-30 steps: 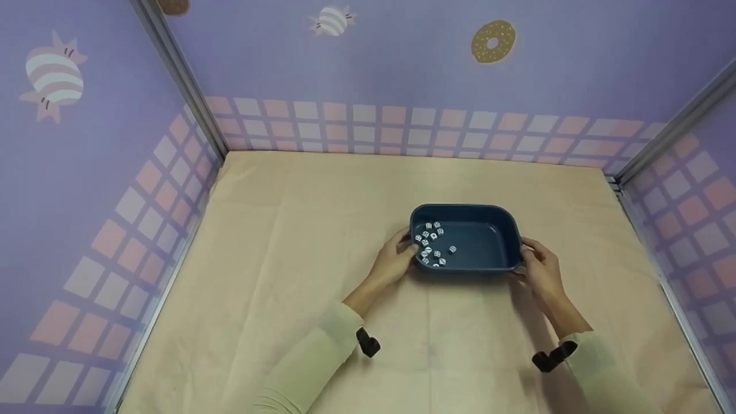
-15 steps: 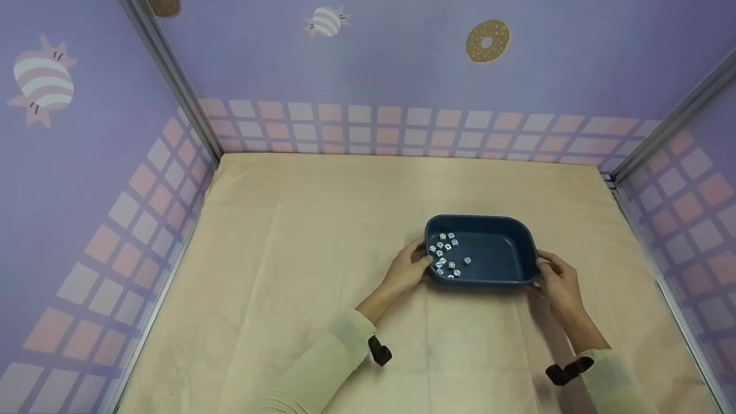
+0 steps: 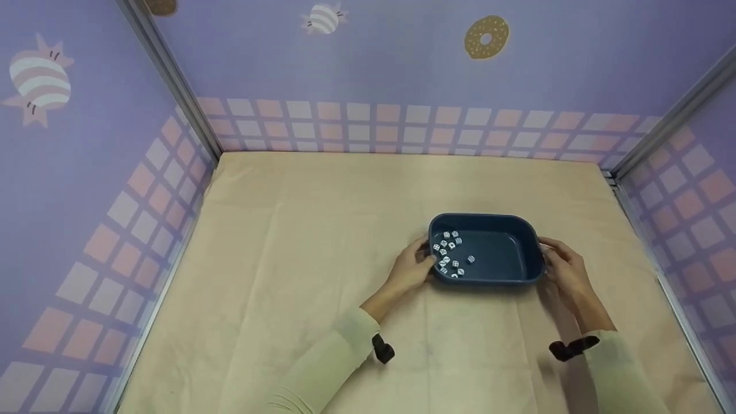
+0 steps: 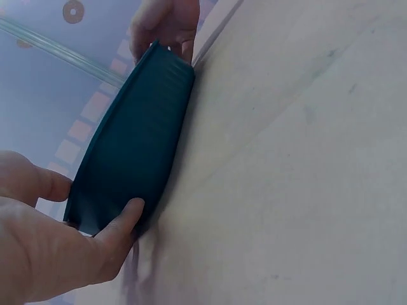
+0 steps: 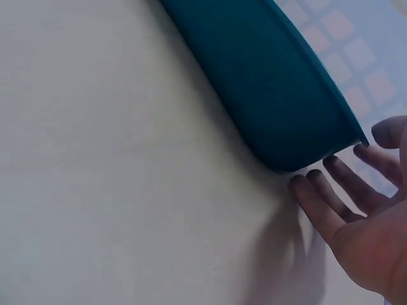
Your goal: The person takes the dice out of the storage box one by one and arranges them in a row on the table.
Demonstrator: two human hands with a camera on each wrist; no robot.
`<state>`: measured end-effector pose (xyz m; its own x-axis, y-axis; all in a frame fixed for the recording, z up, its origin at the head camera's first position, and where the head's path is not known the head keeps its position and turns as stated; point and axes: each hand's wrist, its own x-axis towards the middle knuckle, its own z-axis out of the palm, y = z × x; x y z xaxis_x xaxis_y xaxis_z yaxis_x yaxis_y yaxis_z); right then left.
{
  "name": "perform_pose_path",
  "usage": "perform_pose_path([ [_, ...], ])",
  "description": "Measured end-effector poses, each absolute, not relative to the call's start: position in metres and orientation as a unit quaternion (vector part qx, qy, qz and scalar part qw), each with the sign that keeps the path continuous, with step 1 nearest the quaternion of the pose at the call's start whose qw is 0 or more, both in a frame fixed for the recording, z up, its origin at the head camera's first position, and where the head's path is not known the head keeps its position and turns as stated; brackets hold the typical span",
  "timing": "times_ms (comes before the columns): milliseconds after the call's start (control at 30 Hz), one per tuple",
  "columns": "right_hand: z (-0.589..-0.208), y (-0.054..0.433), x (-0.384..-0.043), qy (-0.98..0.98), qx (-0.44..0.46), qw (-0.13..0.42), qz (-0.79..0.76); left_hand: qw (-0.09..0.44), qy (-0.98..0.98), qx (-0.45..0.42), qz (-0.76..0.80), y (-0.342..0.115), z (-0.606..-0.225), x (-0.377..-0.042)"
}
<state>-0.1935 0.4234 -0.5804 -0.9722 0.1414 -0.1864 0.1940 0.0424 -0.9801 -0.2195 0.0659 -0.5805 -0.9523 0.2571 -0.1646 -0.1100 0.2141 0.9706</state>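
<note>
In the head view, a dark blue rectangular plastic basin sits right of centre on the cloth. Several small white dice with dark pips cluster at its left end. My left hand grips that end, with its thumb at the rim; the left wrist view shows fingers against the outer wall. At the opposite end is my right hand. The right wrist view shows this hand's fingers loosely extended, fingertips right at the end wall, the thumb off the rim. Neither wrist view shows the dice.
A beige creased cloth covers the table. Purple printed walls enclose the back and both sides, with metal posts at the corners. Both wrists carry small black devices.
The basin has shifted right and slightly nearer, dice inside, both hands moving with it. In the last half second the right hand's fingers have loosened at its end.
</note>
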Motion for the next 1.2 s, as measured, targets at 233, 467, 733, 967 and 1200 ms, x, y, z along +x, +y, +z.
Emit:
perform_pose_path([
  [233, -0.579, 0.432, -0.22, 0.755, 0.111, 0.07, -0.642, 0.15, 0.768, 0.039, 0.622, 0.066, -0.577, -0.221],
  [467, -0.581, 0.431, -0.225, 0.763, 0.113, 0.087, -0.631, 0.033, 0.827, 0.044, 0.56, 0.071, -0.566, -0.223],
  [733, -0.585, 0.43, -0.228, 0.764, 0.121, 0.087, -0.628, -0.027, 0.865, 0.203, 0.458, 0.09, -0.55, -0.242],
  [967, -0.586, 0.43, -0.228, 0.753, 0.143, 0.101, -0.634, 0.045, 0.886, 0.314, 0.338, 0.114, -0.551, -0.256],
  [1200, -0.588, 0.432, -0.229, 0.744, 0.148, 0.107, -0.643, 0.087, 0.907, 0.319, 0.26, 0.136, -0.553, -0.26],
])
